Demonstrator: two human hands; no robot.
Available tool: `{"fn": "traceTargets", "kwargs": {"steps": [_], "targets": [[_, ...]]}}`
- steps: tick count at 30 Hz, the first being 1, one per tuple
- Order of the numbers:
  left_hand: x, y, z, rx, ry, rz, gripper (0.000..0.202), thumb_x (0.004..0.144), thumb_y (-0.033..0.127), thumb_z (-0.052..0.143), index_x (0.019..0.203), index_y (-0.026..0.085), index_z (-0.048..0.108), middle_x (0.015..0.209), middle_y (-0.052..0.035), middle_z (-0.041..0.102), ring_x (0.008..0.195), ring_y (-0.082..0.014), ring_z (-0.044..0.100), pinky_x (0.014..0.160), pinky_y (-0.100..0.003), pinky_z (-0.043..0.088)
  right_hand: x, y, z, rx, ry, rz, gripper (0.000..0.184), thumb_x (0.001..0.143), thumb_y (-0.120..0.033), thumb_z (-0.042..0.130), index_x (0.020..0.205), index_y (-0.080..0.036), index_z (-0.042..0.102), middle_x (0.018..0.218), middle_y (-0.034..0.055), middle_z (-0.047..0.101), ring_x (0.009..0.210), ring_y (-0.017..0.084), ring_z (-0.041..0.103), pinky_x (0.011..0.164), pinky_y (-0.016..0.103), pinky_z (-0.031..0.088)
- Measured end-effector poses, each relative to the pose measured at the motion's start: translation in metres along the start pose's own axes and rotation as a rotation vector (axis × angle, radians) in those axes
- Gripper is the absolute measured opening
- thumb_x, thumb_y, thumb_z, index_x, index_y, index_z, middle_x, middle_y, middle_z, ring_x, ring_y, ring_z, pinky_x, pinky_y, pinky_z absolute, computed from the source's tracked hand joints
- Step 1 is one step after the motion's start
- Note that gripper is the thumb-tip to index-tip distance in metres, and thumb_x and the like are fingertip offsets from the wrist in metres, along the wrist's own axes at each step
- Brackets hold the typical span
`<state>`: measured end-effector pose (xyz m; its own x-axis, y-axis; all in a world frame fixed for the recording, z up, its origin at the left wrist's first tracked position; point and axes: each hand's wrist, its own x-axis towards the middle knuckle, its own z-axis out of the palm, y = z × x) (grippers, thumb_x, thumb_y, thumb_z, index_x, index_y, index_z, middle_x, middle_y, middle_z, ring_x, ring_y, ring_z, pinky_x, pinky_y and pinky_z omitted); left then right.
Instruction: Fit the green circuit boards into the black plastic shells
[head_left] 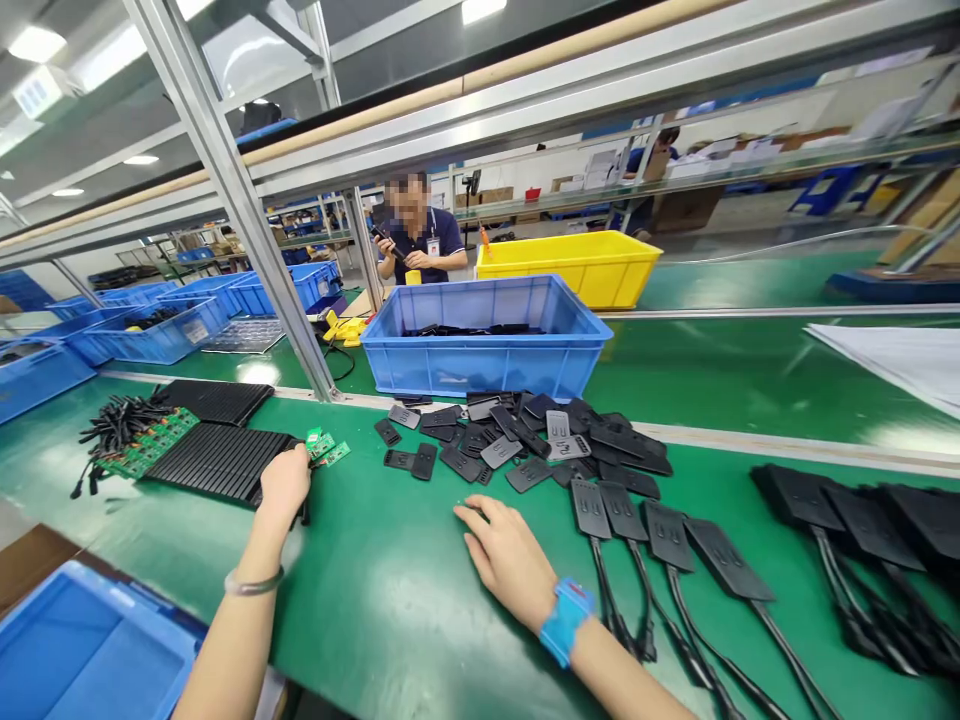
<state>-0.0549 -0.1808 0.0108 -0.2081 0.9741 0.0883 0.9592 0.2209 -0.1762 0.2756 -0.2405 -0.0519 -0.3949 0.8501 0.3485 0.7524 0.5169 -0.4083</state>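
Note:
My left hand [286, 482] is closed at the right end of a row of thin black casings [217, 460], its fingertips hidden, so what they grip cannot be made out. Small green circuit boards [328, 450] show just beyond it. More green boards [154, 440] and bundled black cables [124, 425] lie at the row's left end. My right hand [510, 555] is open over the green tabletop, fingers loosely stretched and holding nothing. Past its fingertips spreads a pile of loose black plastic covers [501, 452]. To its right lie several black cased units with cables [666, 535].
A blue bin [487, 365] with black parts stands behind the pile, a yellow bin [570, 268] beyond it. More black units [874, 525] lie far right. A metal post [240, 210] rises left of centre. A blue crate [90, 640] sits lower left. A co-worker [427, 235] faces me opposite.

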Motion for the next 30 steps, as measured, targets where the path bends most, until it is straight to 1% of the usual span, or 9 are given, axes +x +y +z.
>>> {"fn": "traceTargets", "kwargs": {"steps": [4,8,11,13,16,19,23,27,30], "targets": [[-0.012,0.006,-0.009,-0.081,0.064,0.051,0.026,0.087,0.021,0.042,0.101,0.013,0.063,0.091,-0.0131,0.067,0.086,-0.0272,0.066,0.073,-0.034,0.047,0.003,-0.007,-0.002,0.4,-0.055,0.07,0.029,0.086,-0.014,0.046,0.104,-0.02,0.068,0.103,0.0098,0.067,0.094,0.023,0.061,0.083,0.04,0.05],[-0.033,0.046,-0.034,-0.496,0.122,0.274,0.025,0.085,0.026,0.047,0.097,0.017,0.068,0.085,-0.0068,0.068,0.077,-0.0199,0.065,0.073,-0.029,0.047,0.005,-0.011,0.002,0.956,-0.124,0.295,0.033,0.086,-0.036,0.057,0.115,-0.021,0.062,0.109,0.0111,0.068,0.096,0.023,0.064,0.084,0.041,0.052],[-0.038,0.085,-0.041,-0.834,-0.104,0.582,0.028,0.085,0.03,0.052,0.102,0.017,0.069,0.081,-0.0052,0.07,0.069,-0.0167,0.065,0.066,-0.026,0.048,0.006,-0.013,0.004,1.372,-0.075,0.456,0.059,0.08,-0.053,0.063,0.128,-0.022,0.048,0.122,0.0137,0.061,0.106,0.023,0.063,0.091,0.043,0.049],[-0.027,0.107,-0.035,-0.902,-0.211,0.711,0.028,0.085,0.029,0.052,0.105,0.017,0.069,0.084,-0.0052,0.072,0.071,-0.0167,0.066,0.066,-0.025,0.049,0.008,-0.014,0.001,1.53,0.007,0.524,0.054,0.079,-0.057,0.062,0.119,-0.022,0.05,0.116,0.012,0.063,0.101,0.021,0.064,0.088,0.04,0.05],[0.009,0.13,-0.019,-0.734,-0.031,0.686,0.029,0.083,0.018,0.053,0.108,0.015,0.067,0.099,-0.0101,0.071,0.089,-0.0216,0.066,0.082,-0.032,0.05,0.011,-0.012,-0.004,1.547,0.109,0.597,0.04,0.081,-0.057,0.06,0.097,-0.021,0.051,0.088,0.0034,0.065,0.068,0.013,0.061,0.06,0.026,0.05],[0.046,0.147,-0.007,-0.646,0.078,0.655,0.033,0.082,0.011,0.05,0.112,0.011,0.064,0.111,-0.0163,0.067,0.104,-0.0273,0.062,0.095,-0.042,0.045,0.013,-0.008,-0.004,1.456,0.15,0.647,0.038,0.082,-0.058,0.057,0.088,-0.021,0.047,0.068,-0.0032,0.059,0.042,0.006,0.036,0.037,0.017,0.024],[0.066,0.177,-0.005,-0.633,0.098,0.761,0.035,0.086,0.012,0.047,0.117,0.016,0.061,0.118,-0.0108,0.065,0.112,-0.0226,0.059,0.1,-0.037,0.043,0.014,-0.005,0.001,1.444,0.087,0.637,0.04,0.081,-0.059,0.054,0.09,-0.021,0.046,0.059,-0.0068,0.055,0.037,0.004,0.022,0.036,0.016,0.012],[0.067,0.213,-0.004,-0.627,0.133,0.804,0.041,0.088,0.012,0.045,0.128,0.015,0.053,0.132,-0.0119,0.058,0.122,-0.0217,0.052,0.105,-0.037,0.038,0.013,-0.004,0.004,1.385,0.064,0.582,0.041,0.08,-0.059,0.055,0.089,-0.019,0.052,0.06,-0.007,0.05,0.038,0.003,0.023,0.036,0.017,0.014],[0.069,0.232,-0.002,-0.619,0.155,0.779,0.039,0.088,0.019,0.049,0.127,0.013,0.052,0.129,-0.0153,0.058,0.12,-0.0259,0.052,0.104,-0.04,0.038,0.012,-0.004,0.006,1.316,0.082,0.552,0.042,0.08,-0.058,0.056,0.088,-0.017,0.057,0.061,-0.0059,0.049,0.04,0.004,0.026,0.037,0.018,0.016]]}}
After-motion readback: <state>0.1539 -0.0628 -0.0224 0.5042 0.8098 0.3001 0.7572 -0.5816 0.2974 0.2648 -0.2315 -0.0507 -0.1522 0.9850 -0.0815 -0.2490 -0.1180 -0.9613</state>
